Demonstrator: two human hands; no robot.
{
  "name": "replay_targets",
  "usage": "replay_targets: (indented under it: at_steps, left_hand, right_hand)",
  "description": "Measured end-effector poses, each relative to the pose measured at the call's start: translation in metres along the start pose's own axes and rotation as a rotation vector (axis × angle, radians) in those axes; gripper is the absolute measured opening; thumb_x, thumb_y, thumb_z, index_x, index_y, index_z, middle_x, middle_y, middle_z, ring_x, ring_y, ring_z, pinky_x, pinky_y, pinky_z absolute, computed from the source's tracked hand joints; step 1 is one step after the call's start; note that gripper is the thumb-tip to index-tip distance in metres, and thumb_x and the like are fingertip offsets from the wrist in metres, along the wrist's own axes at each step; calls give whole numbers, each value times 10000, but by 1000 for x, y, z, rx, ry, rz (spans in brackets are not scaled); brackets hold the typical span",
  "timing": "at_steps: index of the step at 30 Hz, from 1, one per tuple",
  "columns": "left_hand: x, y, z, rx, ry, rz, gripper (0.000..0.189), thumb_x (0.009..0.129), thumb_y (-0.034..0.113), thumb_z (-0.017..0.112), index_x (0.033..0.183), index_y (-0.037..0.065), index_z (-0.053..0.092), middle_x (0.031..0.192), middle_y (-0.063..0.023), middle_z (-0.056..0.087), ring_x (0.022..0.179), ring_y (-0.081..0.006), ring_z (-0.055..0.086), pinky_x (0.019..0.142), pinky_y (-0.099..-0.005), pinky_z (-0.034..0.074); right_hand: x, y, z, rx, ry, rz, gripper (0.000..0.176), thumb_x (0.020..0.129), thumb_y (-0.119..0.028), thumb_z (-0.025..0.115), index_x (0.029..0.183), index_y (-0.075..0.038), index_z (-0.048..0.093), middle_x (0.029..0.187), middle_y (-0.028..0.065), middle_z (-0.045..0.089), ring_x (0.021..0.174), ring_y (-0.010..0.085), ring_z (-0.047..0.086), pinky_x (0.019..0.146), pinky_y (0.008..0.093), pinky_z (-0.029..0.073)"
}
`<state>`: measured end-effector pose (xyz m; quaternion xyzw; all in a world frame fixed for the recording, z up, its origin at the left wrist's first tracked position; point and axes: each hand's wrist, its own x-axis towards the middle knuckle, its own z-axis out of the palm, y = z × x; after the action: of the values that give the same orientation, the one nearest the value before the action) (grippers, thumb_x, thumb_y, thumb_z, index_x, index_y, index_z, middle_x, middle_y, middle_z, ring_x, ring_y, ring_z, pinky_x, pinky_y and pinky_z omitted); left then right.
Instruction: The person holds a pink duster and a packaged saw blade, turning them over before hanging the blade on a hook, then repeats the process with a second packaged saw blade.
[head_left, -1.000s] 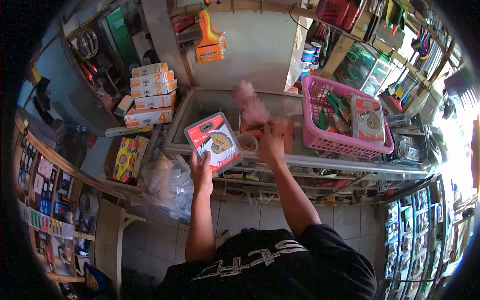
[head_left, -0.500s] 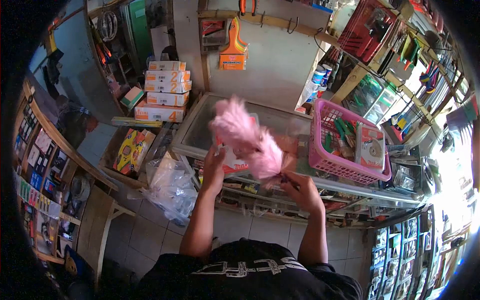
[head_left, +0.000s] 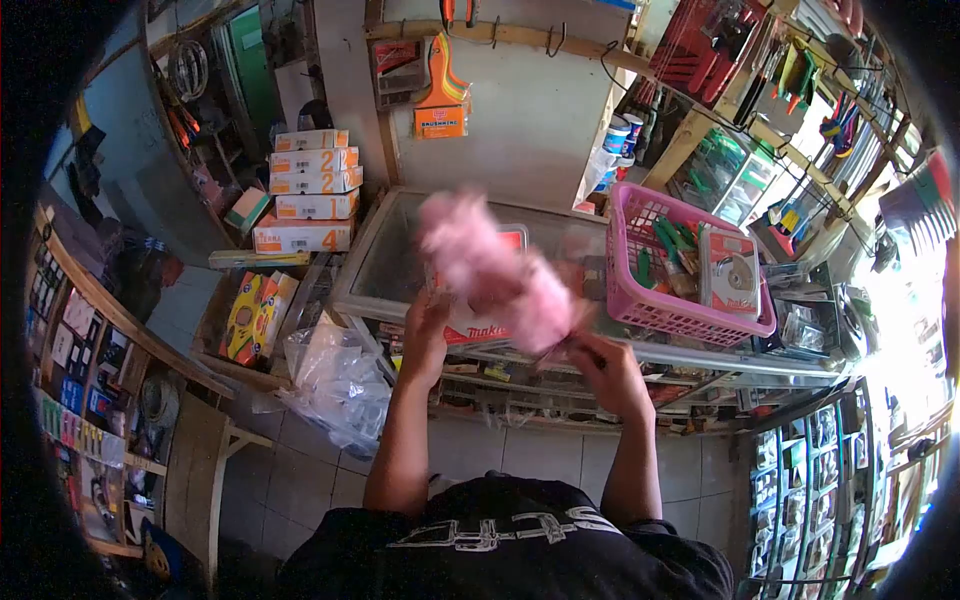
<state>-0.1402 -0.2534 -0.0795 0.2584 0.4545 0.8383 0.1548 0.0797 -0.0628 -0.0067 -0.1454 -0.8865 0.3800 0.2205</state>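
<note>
My left hand (head_left: pixel 425 342) is closed on the left edge of a flat red-and-white Makita package (head_left: pixel 468 331), held up in front of the glass counter. In my right hand (head_left: pixel 614 378) is the handle end of a fluffy pink duster (head_left: pixel 545 305). The duster is blurred by motion and lies across the package's face, hiding most of it. Much of the duster's handle is hidden by my fingers.
A pink basket (head_left: pixel 640 300) on the glass counter (head_left: pixel 385 270) holds green-handled brushes and another Makita disc package (head_left: pixel 729 270). Stacked boxes (head_left: pixel 305 235) stand left, above a clear plastic bag (head_left: pixel 340 375). Brushes (head_left: pixel 440 90) hang on the wall.
The pink duster has shifted slightly over the package and is still blurred. Both hands keep their hold. The surroundings have moved a little leftward in view.
</note>
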Motion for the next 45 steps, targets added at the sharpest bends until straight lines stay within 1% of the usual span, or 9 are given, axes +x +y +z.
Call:
replay_targets:
  at_steps: [2, 12, 16, 24, 27, 32, 35, 42, 45]
  left_hand:
    - [0, -13, -11, 115, 12, 23, 493, 1007, 306, 660, 1401, 34, 544, 1304, -59, 636, 1224, -156, 563, 1067, -329, 408]
    - [-7, -3, -14, 74, 69, 7, 444, 1051, 273, 605, 1429, 56, 517, 1327, -67, 632, 1212, -160, 579, 1063, -344, 414]
    - [-12, 8, -15, -51, 63, -23, 470, 1048, 268, 613, 1452, 62, 487, 1358, -77, 613, 1227, -177, 580, 1068, -367, 432]
    - [-15, 16, -5, -114, 170, -43, 485, 1049, 284, 605, 1460, 68, 466, 1361, -87, 599, 1226, -198, 588, 1048, -399, 467]
    - [-9, 15, 1, -99, 177, -42, 482, 1049, 300, 600, 1449, 66, 466, 1335, -87, 604, 1219, -209, 600, 1032, -397, 486]
    - [0, 15, 8, -134, 193, -67, 461, 1044, 265, 600, 1436, 58, 474, 1330, -91, 603, 1207, -214, 607, 1013, -390, 501]
    - [4, 35, 28, -169, 155, 64, 452, 1047, 234, 594, 1441, 55, 461, 1333, -94, 600, 1194, -208, 610, 1012, -391, 499]
    - [6, 25, 24, -333, 173, 25, 444, 1053, 242, 586, 1441, 68, 456, 1328, -73, 592, 1214, -212, 596, 1000, -412, 510]
    - [6, 24, 28, -285, 171, 33, 438, 1067, 261, 558, 1451, 83, 444, 1349, -69, 584, 1222, -222, 597, 1014, -424, 513]
  right_hand:
    - [0, 11, 5, -45, -52, -202, 304, 977, -164, 674, 1223, 15, 674, 1037, 222, 728, 852, 225, 697, 802, 367, 537]
    - [-6, 8, 14, 55, 48, -135, 260, 945, -145, 694, 1124, 45, 696, 773, 147, 665, 653, 131, 534, 646, 321, 477]
    - [-7, 4, 6, 20, 171, 208, 251, 971, -163, 668, 1141, 19, 696, 882, 182, 693, 727, 178, 580, 730, 347, 515]
    - [-4, 5, 35, 98, 34, 69, 270, 980, -153, 665, 1170, 38, 678, 934, 215, 720, 792, 190, 668, 753, 345, 528]
    - [7, -5, 41, 142, 251, 46, 209, 968, -145, 665, 1030, 54, 653, 700, 108, 548, 644, 110, 430, 588, 320, 408]
    - [9, -12, 39, 109, 36, -248, 277, 975, -179, 668, 1135, 47, 677, 858, 185, 705, 743, 148, 601, 718, 330, 502]
    - [6, -13, 35, 113, 78, 143, 270, 972, -167, 681, 1166, 21, 686, 931, 207, 701, 763, 220, 629, 715, 367, 505]
    - [-14, -4, 50, 134, 52, -64, 248, 975, -161, 676, 1100, 53, 669, 804, 204, 679, 715, 173, 603, 697, 345, 508]
    - [-13, 8, 54, 147, 153, 118, 235, 974, -158, 674, 1063, 59, 657, 798, 193, 673, 722, 178, 602, 714, 343, 514]
